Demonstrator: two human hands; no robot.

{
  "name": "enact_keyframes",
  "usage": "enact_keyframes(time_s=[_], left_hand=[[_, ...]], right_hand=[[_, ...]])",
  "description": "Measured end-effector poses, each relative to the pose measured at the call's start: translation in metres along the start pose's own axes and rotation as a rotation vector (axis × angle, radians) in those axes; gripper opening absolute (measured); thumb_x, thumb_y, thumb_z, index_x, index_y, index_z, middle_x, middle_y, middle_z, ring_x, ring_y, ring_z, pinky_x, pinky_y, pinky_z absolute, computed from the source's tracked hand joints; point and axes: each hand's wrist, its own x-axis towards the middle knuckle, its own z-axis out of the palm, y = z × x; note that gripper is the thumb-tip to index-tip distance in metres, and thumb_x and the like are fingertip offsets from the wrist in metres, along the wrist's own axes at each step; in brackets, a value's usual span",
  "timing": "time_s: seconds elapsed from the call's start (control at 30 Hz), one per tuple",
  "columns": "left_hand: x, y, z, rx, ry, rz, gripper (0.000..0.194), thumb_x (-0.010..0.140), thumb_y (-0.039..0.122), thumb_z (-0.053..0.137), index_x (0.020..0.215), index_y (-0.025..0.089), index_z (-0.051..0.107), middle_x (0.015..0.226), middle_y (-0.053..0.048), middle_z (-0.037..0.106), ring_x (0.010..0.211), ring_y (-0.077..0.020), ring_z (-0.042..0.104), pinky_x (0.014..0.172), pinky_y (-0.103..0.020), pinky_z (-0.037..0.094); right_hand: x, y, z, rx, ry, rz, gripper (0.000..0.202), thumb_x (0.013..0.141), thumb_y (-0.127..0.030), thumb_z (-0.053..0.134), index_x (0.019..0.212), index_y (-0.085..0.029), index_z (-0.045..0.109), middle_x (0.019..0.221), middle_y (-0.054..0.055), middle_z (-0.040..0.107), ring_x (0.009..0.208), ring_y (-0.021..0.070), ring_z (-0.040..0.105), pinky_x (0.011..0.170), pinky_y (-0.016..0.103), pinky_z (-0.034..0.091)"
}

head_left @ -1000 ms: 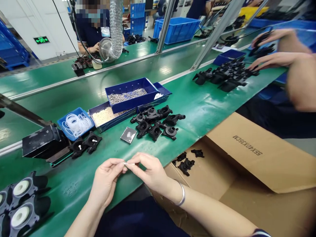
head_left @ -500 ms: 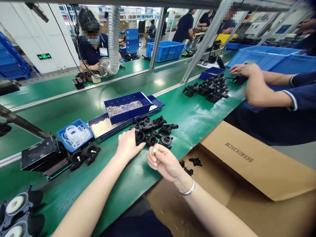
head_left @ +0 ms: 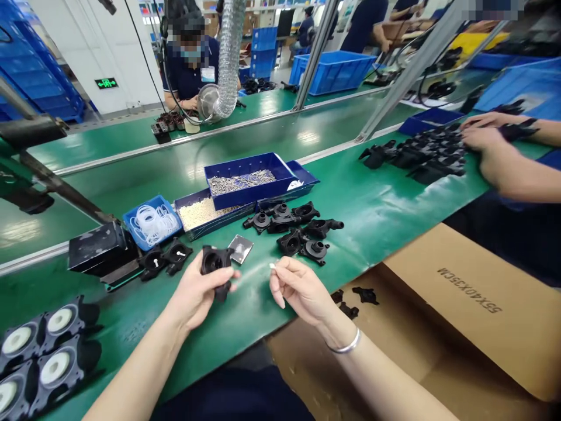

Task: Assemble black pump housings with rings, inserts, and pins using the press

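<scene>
My left hand [head_left: 197, 289] is wrapped round a black plastic housing [head_left: 215, 261], its round opening facing up. Between the thumb and forefinger of my right hand [head_left: 298, 286] is a small white piece [head_left: 272, 266]. A flat silvery square [head_left: 241, 249] lies on the green bench just beyond the held housing. Several more black housings [head_left: 314, 250] are grouped beyond my right hand. Two housings with white pins inside [head_left: 177, 252] sit left of my left hand, beside a blue tray of clear rings [head_left: 152, 222].
Blue bins hold metal pins [head_left: 241, 181] and cream-coloured pieces [head_left: 199, 213]. A black block [head_left: 99, 248] and housings with white discs [head_left: 55, 367] stand left. An open cardboard box [head_left: 460, 298] is at the right. Another person's hands [head_left: 486, 131] handle black parts at the far right.
My left hand has come back from the pile with a black housing in it. The silvery square now shows on the bench. The view has shifted, and the right-hand person's hands are lower over their parts.
</scene>
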Motion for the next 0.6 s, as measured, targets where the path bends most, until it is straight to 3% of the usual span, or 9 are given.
enact_keyframes(time_s=[0.07, 0.23, 0.33, 0.6], left_hand=[[-0.019, -0.014, -0.009, -0.097, 0.055, -0.089, 0.047, 0.072, 0.026, 0.084, 0.111, 0.019, 0.059, 0.122, -0.008, 0.064, 0.081, -0.0162, 0.071, 0.062, -0.025, 0.056], [-0.037, -0.043, -0.017, -0.173, 0.104, -0.099, 0.066, 0.072, 0.017, 0.083, 0.131, 0.025, 0.054, 0.134, -0.009, 0.059, 0.102, -0.0224, 0.068, 0.072, -0.030, 0.061], [-0.041, -0.045, -0.018, -0.074, 0.111, -0.021, 0.067, 0.072, 0.017, 0.083, 0.132, 0.026, 0.054, 0.134, -0.008, 0.059, 0.103, -0.0211, 0.067, 0.071, -0.026, 0.059], [-0.048, -0.036, -0.018, 0.190, 0.090, 0.052, 0.063, 0.076, 0.023, 0.079, 0.133, 0.026, 0.052, 0.134, -0.005, 0.061, 0.116, -0.0218, 0.063, 0.095, -0.032, 0.055]], right_hand=[[0.003, 0.007, 0.012, -0.019, -0.032, 0.056, 0.021, 0.092, -0.031, 0.071, 0.079, -0.016, 0.063, 0.068, 0.002, 0.070, 0.050, 0.0108, 0.062, 0.044, 0.019, 0.047], [0.002, 0.021, 0.037, -0.097, -0.099, 0.093, 0.018, 0.091, -0.033, 0.071, 0.090, -0.015, 0.069, 0.072, 0.004, 0.074, 0.056, 0.0125, 0.068, 0.051, 0.021, 0.054], [-0.002, 0.025, 0.047, -0.219, -0.135, 0.081, 0.021, 0.092, -0.036, 0.069, 0.093, -0.014, 0.070, 0.071, 0.004, 0.074, 0.056, 0.0123, 0.067, 0.054, 0.023, 0.055], [-0.008, 0.027, 0.065, -0.624, -0.112, -0.069, 0.023, 0.098, -0.035, 0.059, 0.085, -0.017, 0.067, 0.067, 0.000, 0.068, 0.055, 0.0106, 0.061, 0.056, 0.023, 0.052]])
